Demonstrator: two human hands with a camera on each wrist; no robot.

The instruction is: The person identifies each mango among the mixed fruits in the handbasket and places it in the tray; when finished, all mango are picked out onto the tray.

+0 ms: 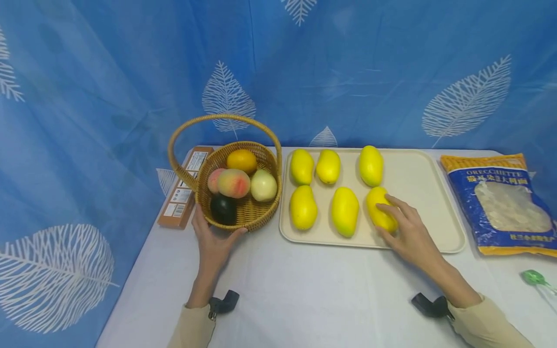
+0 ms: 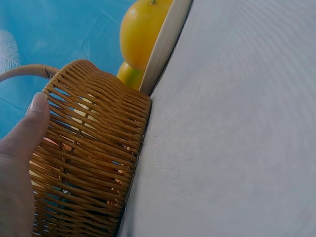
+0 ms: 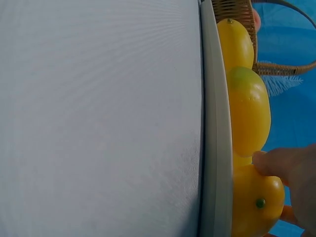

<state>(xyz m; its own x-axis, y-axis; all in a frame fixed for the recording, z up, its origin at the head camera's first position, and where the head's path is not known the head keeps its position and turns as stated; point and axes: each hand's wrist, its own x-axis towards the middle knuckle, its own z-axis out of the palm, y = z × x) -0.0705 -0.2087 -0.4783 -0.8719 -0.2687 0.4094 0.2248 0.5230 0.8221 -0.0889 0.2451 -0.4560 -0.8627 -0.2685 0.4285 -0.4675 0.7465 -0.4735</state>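
Note:
My left hand (image 1: pixel 213 244) grips the near side of a round wicker basket (image 1: pixel 261 220), its thumb (image 2: pixel 35 116) against the woven wall near the rim. Inside the basket lie a peach (image 1: pixel 234 183) with another pinkish fruit behind it, an orange-yellow fruit (image 1: pixel 241 161), a pale round one (image 1: pixel 263 185) and a dark green one (image 1: pixel 223 209). On the cream tray (image 1: pixel 417 193), my right hand (image 1: pixel 409 232) holds a yellow mango (image 1: pixel 377 205), thumb on the near side and fingers over its right side. Several other mangoes (image 1: pixel 345 211) lie on the tray left of and behind it.
Left of the basket is a long brown box (image 1: pixel 177 203), partly hidden behind it. A blue and yellow pasta bag (image 1: pixel 500 203) lies right of the tray, with a green-headed wrapped item (image 1: pixel 534 277) nearer me. A blue leaf-print curtain (image 1: pixel 348 72) hangs behind the white table.

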